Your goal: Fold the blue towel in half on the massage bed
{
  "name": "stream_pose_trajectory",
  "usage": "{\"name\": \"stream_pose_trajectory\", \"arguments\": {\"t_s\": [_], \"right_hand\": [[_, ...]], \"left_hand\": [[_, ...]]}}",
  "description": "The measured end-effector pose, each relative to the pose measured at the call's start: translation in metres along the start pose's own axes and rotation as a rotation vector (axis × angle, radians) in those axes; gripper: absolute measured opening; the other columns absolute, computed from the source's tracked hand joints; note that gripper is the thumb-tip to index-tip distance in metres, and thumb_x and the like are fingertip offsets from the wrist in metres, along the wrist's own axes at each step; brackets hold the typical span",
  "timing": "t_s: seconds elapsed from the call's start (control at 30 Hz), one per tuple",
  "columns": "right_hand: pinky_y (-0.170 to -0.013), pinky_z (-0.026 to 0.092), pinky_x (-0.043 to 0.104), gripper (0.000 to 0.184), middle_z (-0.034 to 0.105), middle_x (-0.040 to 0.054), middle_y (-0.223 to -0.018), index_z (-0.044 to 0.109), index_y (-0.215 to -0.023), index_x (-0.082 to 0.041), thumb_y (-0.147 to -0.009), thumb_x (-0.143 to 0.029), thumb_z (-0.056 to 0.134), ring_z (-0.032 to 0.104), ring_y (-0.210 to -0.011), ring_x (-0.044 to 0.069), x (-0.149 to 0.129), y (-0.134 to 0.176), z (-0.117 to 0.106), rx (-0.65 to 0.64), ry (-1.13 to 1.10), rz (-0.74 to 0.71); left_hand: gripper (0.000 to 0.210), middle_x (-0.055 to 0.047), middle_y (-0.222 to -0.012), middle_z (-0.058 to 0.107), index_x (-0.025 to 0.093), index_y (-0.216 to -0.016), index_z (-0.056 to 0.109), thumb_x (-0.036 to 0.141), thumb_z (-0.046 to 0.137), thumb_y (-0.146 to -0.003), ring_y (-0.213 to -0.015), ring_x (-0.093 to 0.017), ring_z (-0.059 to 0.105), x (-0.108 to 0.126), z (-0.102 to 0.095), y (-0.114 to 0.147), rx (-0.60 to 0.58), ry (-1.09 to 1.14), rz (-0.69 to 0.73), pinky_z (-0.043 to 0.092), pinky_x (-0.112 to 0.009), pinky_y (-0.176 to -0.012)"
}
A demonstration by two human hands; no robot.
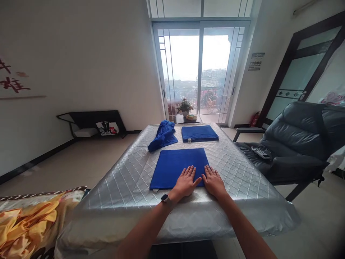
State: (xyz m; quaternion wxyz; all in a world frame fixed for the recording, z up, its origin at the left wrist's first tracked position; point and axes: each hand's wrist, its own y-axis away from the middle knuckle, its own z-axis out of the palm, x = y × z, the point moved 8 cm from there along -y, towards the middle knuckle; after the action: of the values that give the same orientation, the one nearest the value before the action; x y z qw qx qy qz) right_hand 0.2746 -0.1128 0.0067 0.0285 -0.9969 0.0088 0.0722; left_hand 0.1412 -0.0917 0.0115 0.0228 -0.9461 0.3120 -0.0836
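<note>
A blue cloth [172,167], folded into a flat rectangle, lies in front of me on the silver quilted table cover [126,180]. My left hand [187,181] rests palm down on its near right part, fingers stretched out; a watch [164,198] is on that wrist. Flat along the cloth's right edge lies my right hand [214,180], fingers extended, its thumb close to the left thumb. Farther back on the right is a stack of folded blue cloths [199,133] with a white tag. To its left sits a crumpled blue cloth [163,136].
A dark recliner [293,133] with a grey device [261,153] on its seat stands right of the table. Yellow fabric [29,223] lies at the lower left. Beyond the table's far edge is a small stand with a potted plant [184,106], before sliding glass doors.
</note>
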Motion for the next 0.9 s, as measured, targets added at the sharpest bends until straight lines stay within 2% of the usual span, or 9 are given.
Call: {"name": "stream_pose_trajectory", "arguments": {"t_s": [0.1,0.23,0.33,0.53,0.9], "right_hand": [[-0.125,0.012,0.041,0.063,0.021,0.0070,-0.167,0.027,-0.160,-0.011,-0.105,-0.042,0.021,0.020,-0.154,0.023,0.000,0.000,-0.001,0.000,-0.012,0.013],[-0.125,0.012,0.041,0.063,0.020,0.0066,-0.167,0.025,-0.161,-0.012,-0.106,-0.042,0.020,0.019,-0.154,0.023,-0.001,0.001,-0.002,-0.014,-0.019,0.027],[-0.125,0.012,0.041,0.063,0.021,0.0070,-0.167,0.024,-0.161,-0.011,-0.106,-0.041,0.021,0.019,-0.154,0.023,-0.001,0.002,-0.003,-0.020,-0.011,0.022],[-0.125,0.012,0.040,0.063,0.021,0.0073,-0.167,0.022,-0.161,-0.011,-0.106,-0.041,0.019,0.017,-0.155,0.023,0.000,0.001,-0.002,-0.041,0.014,0.029],[-0.125,0.011,0.040,0.063,0.021,0.0063,-0.167,0.022,-0.161,-0.010,-0.106,-0.041,0.020,0.017,-0.154,0.022,-0.001,0.002,-0.006,-0.055,0.015,0.036]], "left_hand": [[0.077,-0.010,-0.167,0.020,0.014,-0.160,0.025,0.063,0.011,-0.102,-0.155,-0.024,0.015,-0.047,-0.003,0.028,-0.019,-0.038,-0.095,0.017,-0.045,-0.126],[0.080,-0.013,-0.167,0.016,0.010,-0.160,0.023,0.064,0.011,-0.102,-0.155,-0.027,0.013,-0.117,-0.006,0.072,-0.002,-0.113,-0.303,0.017,-0.048,-0.126],[0.082,-0.014,-0.166,0.016,0.009,-0.160,0.022,0.065,0.014,-0.101,-0.154,-0.028,0.014,-0.142,-0.006,0.092,0.030,-0.139,-0.370,0.018,-0.047,-0.125],[0.088,-0.016,-0.166,0.015,0.005,-0.159,0.022,0.069,0.016,-0.099,-0.155,-0.029,0.013,-0.138,-0.009,0.096,0.041,-0.104,-0.383,0.018,-0.046,-0.126],[0.097,-0.016,-0.166,0.017,0.007,-0.159,0.024,0.078,0.021,-0.094,-0.154,-0.031,0.016,-0.134,-0.015,0.099,0.066,-0.032,-0.405,0.019,-0.047,-0.125]]}}
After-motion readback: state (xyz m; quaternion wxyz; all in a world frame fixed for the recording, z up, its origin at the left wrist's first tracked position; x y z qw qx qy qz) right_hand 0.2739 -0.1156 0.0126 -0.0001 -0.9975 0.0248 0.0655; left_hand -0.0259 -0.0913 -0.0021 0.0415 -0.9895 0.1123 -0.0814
